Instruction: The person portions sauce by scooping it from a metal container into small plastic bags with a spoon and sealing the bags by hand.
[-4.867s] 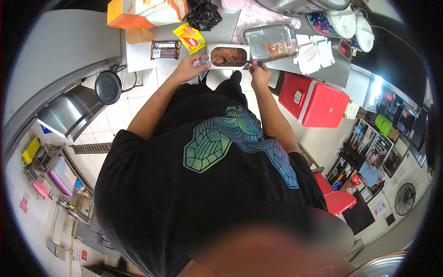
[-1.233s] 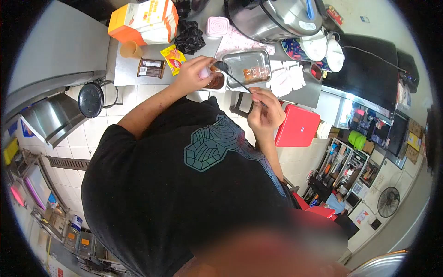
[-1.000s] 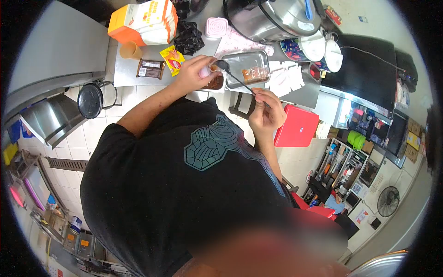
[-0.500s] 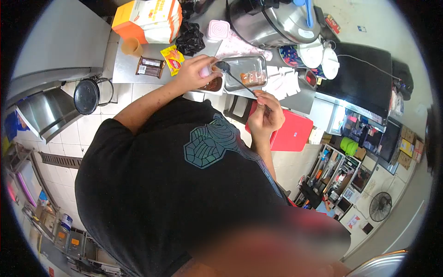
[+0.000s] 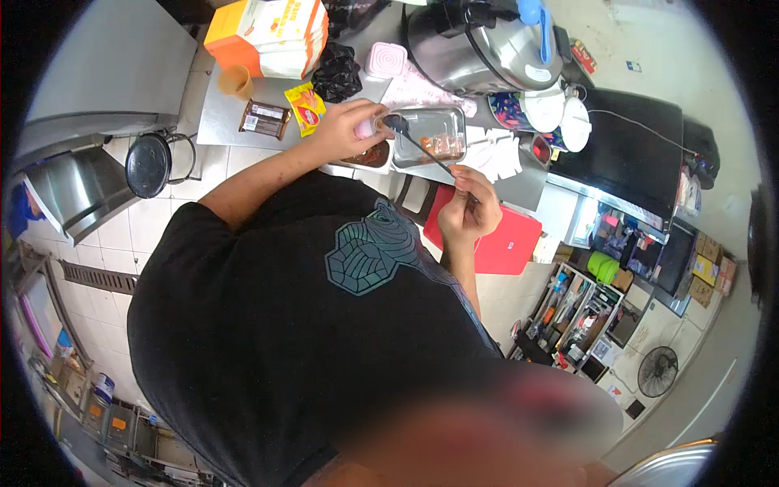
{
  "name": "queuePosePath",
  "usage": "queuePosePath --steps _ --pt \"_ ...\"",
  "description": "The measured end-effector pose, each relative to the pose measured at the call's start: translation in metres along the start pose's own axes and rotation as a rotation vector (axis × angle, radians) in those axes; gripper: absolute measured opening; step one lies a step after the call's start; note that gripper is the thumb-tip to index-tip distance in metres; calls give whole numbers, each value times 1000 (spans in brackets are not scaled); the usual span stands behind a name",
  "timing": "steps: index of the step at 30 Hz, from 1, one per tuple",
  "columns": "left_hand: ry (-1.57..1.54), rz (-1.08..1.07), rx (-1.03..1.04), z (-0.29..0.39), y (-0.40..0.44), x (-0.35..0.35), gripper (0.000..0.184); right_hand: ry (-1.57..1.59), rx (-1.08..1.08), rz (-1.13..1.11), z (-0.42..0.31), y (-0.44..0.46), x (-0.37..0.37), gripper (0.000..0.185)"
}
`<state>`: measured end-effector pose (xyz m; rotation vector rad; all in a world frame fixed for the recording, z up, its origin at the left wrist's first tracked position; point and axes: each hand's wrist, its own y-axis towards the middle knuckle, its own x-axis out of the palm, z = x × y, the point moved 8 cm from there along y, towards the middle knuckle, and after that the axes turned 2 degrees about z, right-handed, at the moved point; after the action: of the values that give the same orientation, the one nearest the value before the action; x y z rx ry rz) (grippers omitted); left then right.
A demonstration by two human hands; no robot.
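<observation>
My left hand [image 5: 349, 128] is closed around a small, pinkish, see-through jar [image 5: 367, 128], tilted towards the right. My right hand [image 5: 472, 207] grips the end of a long-handled black spoon [image 5: 428, 152]. The spoon's bowl is at the jar's mouth; whether they touch I cannot tell. Below the left hand is a white-rimmed container [image 5: 383, 168] of reddish-brown food, partly hidden by that hand. Beside it, under the spoon, sits a clear rectangular dish [image 5: 422, 116] with orange-and-white pieces of food [image 5: 444, 146] at its near right side.
On the metal table [image 5: 217, 122] are a yellow packet [image 5: 306, 109], a brown wrapped pack [image 5: 264, 119], a tan cup [image 5: 236, 82], a black plastic bag [image 5: 337, 73] and a pink square box [image 5: 386, 60]. A large steel cooker [image 5: 495, 45] stands behind. A red stool-like surface [image 5: 507, 235] is at right.
The view has shifted slightly. The jar and the spoon's bowl stay close together, with the bowl turned a little. Both hands keep their hold.
</observation>
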<state>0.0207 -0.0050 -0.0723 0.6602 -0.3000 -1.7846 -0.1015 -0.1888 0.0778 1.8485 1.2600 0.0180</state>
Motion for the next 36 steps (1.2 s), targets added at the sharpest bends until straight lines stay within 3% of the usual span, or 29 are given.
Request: queuePosePath --steps 13,20,25,31,33,35,36 --pt "-25 28 47 3 5 -2 44 59 82 76 21 -4 -8 5" --pt "5 12 43 6 8 -5 43 244 490 272 54 -15 -14 9" --pt "14 23 33 -1 5 -7 44 545 799 445 105 -37 -21 8" --pt "-9 -1 -43 -11 0 -23 44 820 1087 614 178 -114 -15 6" --pt "-25 -11 -60 -11 2 -29 44 594 1114 595 206 -155 0 5" --pt "-42 -34 -68 -3 8 -34 44 568 1241 510 233 -202 25 10" --pt "-69 -33 -75 0 11 -35 44 434 1298 316 246 -220 36 16"
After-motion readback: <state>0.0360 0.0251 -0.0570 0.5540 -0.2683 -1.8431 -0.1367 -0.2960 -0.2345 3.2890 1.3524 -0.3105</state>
